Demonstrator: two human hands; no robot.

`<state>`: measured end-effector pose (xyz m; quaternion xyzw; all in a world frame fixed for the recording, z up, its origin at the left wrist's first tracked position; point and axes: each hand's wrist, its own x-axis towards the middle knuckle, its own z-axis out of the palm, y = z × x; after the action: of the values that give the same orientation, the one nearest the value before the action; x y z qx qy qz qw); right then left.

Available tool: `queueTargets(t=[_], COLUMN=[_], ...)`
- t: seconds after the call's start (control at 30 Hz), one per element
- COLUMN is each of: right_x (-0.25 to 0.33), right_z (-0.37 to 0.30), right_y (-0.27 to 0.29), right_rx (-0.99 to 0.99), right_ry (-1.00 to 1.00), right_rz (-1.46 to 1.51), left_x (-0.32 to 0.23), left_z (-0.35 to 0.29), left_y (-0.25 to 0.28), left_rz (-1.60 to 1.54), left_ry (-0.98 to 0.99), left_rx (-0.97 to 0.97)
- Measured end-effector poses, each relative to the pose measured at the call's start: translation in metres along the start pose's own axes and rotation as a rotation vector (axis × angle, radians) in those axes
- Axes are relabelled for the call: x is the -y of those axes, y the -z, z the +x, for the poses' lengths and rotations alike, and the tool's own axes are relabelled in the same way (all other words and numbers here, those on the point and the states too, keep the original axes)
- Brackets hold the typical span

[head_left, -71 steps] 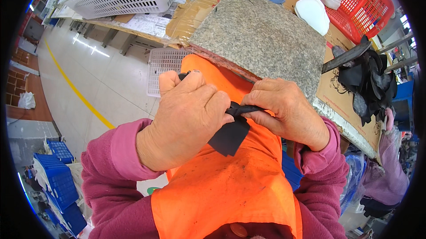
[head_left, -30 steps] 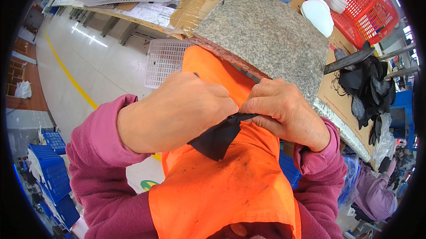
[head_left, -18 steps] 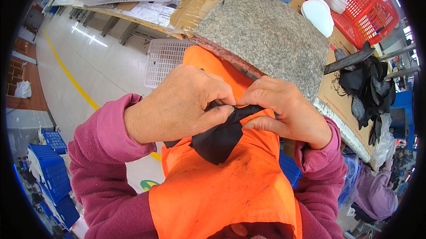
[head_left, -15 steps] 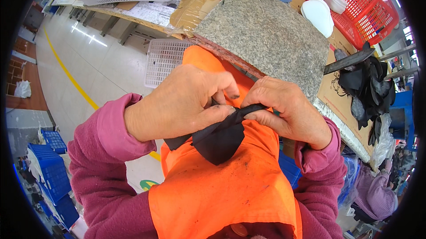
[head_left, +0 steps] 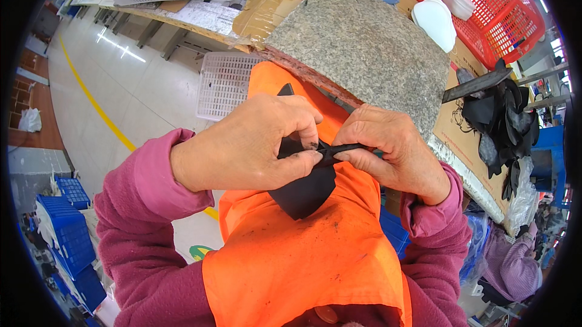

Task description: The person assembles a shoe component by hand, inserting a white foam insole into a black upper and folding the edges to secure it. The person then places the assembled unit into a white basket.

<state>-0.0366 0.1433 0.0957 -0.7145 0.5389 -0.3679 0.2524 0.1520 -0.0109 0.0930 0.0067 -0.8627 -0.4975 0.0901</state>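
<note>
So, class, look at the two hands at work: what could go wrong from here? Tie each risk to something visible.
1. The black piece might slip, since the left hand and right hand seem to pinch it between thumbs and fingers.
2. It is held above the orange apron, not over the stone slab, so if dropped it could slide to the floor.
</note>
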Motion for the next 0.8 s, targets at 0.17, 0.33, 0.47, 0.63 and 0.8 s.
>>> queueTargets(t=[0.17, 0.33, 0.47, 0.63, 0.8], right_x=[0.001, -0.001, -0.004, -0.008, -0.004], right_z=[0.001, 0.000, 0.000, 0.000, -0.001], right_y=[0.000, -0.002, -0.008, -0.012, -0.009], right_rx=[-0.001, -0.010, -0.039, -0.064, -0.045], right_ry=[-0.008, 0.000, 0.012, 0.026, -0.030], right_rz=[-0.014, 0.004, -0.010, -0.053, -0.070], left_x=[-0.001, 0.000, 0.002, 0.001, 0.004], left_z=[0.000, -0.001, -0.002, -0.006, -0.007], left_y=[-0.003, -0.008, -0.012, -0.022, -0.022], left_rz=[0.055, -0.006, 0.094, 0.406, 0.383], left_ry=[-0.004, 0.018, 0.011, -0.027, -0.072], left_rx=[-0.009, -0.038, -0.111, -0.215, -0.240])
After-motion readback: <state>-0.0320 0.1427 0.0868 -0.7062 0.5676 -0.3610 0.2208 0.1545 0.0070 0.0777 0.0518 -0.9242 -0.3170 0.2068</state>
